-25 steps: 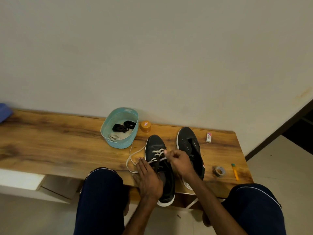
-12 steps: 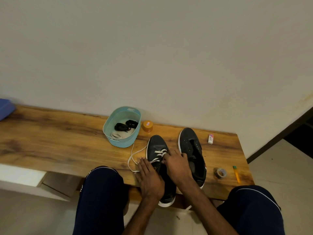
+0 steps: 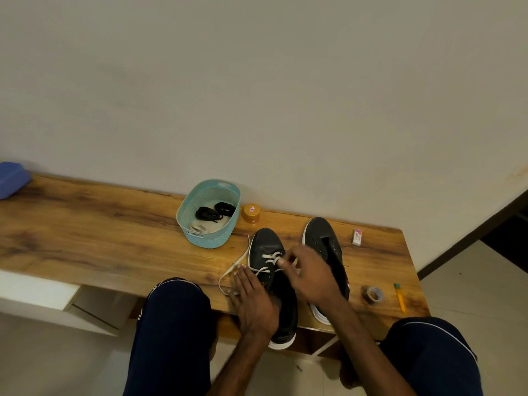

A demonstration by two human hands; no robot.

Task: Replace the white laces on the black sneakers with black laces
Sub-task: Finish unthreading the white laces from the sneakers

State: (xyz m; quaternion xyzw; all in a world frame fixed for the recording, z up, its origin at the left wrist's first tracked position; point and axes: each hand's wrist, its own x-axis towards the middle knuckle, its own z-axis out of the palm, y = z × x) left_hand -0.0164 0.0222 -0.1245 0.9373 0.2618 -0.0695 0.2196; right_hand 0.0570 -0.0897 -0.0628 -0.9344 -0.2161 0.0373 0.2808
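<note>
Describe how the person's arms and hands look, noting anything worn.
Both forearms are bare; no sleeve shows. The left hand and right hand carry no visible glove, ring or watch. The trousers are dark navy with a thin pale side stripe.

We see the left hand [image 3: 254, 304] lying flat, fingers straight, on the side of the laced sneaker [image 3: 265, 241] at the worktop's [image 3: 100, 232] near edge. The right hand [image 3: 311, 275] pinches the white lace [image 3: 268, 256] at its eyelets. The second sneaker [image 3: 323, 235], eyelets bare, stands just beside it. Toward the back edge a teal basket [image 3: 211, 238] holds black laces [image 3: 214, 213], with an orange jar [image 3: 251, 213] beside it. An eraser [image 3: 357, 237], a tape roll [image 3: 374, 294] and a yellow pencil [image 3: 400, 298] lie near the right edge.
</note>
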